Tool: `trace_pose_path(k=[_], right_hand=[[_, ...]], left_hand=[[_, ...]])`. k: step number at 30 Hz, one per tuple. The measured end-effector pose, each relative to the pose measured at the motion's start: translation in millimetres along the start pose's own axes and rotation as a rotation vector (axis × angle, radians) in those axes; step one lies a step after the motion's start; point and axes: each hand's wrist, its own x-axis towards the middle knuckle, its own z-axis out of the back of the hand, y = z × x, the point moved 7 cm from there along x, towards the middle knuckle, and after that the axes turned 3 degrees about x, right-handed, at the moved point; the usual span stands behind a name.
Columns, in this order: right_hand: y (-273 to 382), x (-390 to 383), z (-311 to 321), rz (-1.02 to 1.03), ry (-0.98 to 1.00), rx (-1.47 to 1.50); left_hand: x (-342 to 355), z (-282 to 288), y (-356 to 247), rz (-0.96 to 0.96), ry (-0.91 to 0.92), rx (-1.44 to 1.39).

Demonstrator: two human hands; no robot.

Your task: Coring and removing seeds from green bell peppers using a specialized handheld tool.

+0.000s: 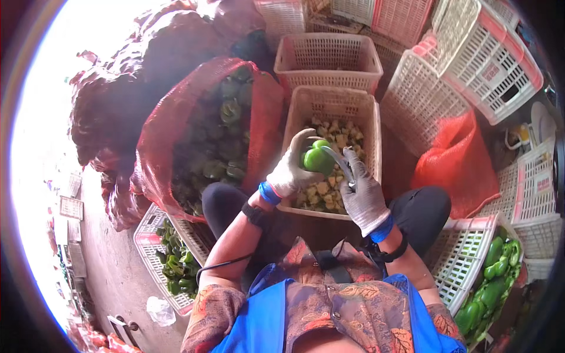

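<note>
My gloved left hand [291,170] is closed round a green bell pepper [318,159], its thumb and fingers on either side of it. In my gloved right hand [364,197] is a knife [340,162] with a narrow, curved metal blade. The blade's tip touches or nearly touches the pepper's right side; which one I cannot tell. Both hands are above a pale plastic crate [378,147] holding many cut pale-yellow and green pepper cores [321,197]. To the left stands an open red mesh sack [159,138] full of green bell peppers [220,132].
Crates with green peppers stand at my lower left [159,220] and lower right [465,253]. An empty crate [329,76] is beyond the core crate. Full mesh sacks [141,65] are piled far left. Stacked crates [482,65] and an orange-red sack [456,165] are at right.
</note>
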Motion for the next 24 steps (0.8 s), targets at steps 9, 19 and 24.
trace_pose_path(k=[9,19,24], right_hand=[[-56.5,-1.0,-32.6,-0.255,0.198,-0.151],[-82.1,1.5,-57.8,-0.289,0.326,0.072],[-44.4,38.6,-27.3,-0.150,0.184,0.464]], left_hand=[[15.5,-4.6,20.1,-0.069,-0.146,0.041],[5.1,30.8,56.2,-0.050,-0.355,-0.937],[17.8,34.8,56.9,-0.038,-0.206,-0.965]])
